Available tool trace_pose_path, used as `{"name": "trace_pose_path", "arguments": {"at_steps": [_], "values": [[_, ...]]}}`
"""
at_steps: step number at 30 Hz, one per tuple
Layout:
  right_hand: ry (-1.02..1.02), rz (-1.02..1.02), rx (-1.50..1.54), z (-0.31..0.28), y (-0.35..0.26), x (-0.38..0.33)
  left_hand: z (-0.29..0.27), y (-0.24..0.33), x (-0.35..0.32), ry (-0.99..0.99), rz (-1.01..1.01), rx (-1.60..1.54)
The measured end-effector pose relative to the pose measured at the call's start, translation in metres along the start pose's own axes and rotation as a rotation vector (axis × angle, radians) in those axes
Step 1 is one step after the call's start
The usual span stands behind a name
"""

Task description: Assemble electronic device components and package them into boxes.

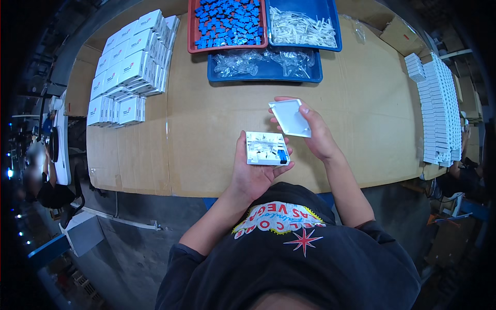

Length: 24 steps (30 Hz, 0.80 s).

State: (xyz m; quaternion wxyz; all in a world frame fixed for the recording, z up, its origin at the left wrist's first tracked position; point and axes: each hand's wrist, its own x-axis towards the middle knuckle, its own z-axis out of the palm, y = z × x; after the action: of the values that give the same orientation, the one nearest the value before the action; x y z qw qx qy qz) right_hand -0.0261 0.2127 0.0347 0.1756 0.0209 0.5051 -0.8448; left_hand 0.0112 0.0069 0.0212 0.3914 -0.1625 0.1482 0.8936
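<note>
In my left hand (258, 173) rests a small white box (267, 161), its open top facing up. Inside it I see clear plastic (264, 139), some white pieces and a blue piece (282, 155) in the near right corner. My right hand (316, 129) grips a white lid (292, 119) by its right edge, thumb on top and fingers underneath. The lid is tilted and held just above and to the right of the box, apart from it.
Stacked white boxes (124, 57) stand at the left. At the back are a red tray (192, 47) of blue pieces, a blue tray (305, 46) of white pieces and another blue tray (266, 78) holding clear plastic. White boxes (439, 108) line the right edge; people work on both sides.
</note>
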Motion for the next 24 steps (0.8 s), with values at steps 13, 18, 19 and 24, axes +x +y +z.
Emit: {"name": "trace_pose_path", "arguments": {"at_steps": [13,18,19,24], "values": [[-0.127,0.064,-0.464,0.011,0.004,-0.005,-0.01,-0.005,0.002,0.036,-0.02,0.0],[-0.156,0.02,-0.52,0.013,0.007,-0.002,-0.005,-0.005,0.004,0.095,-0.012,0.058],[-0.176,-0.034,-0.551,0.012,0.01,0.0,-0.007,-0.006,0.005,0.096,-0.012,0.058],[-0.22,-0.088,-0.585,0.013,0.018,0.001,-0.012,-0.008,0.006,0.088,0.011,0.07]]}}
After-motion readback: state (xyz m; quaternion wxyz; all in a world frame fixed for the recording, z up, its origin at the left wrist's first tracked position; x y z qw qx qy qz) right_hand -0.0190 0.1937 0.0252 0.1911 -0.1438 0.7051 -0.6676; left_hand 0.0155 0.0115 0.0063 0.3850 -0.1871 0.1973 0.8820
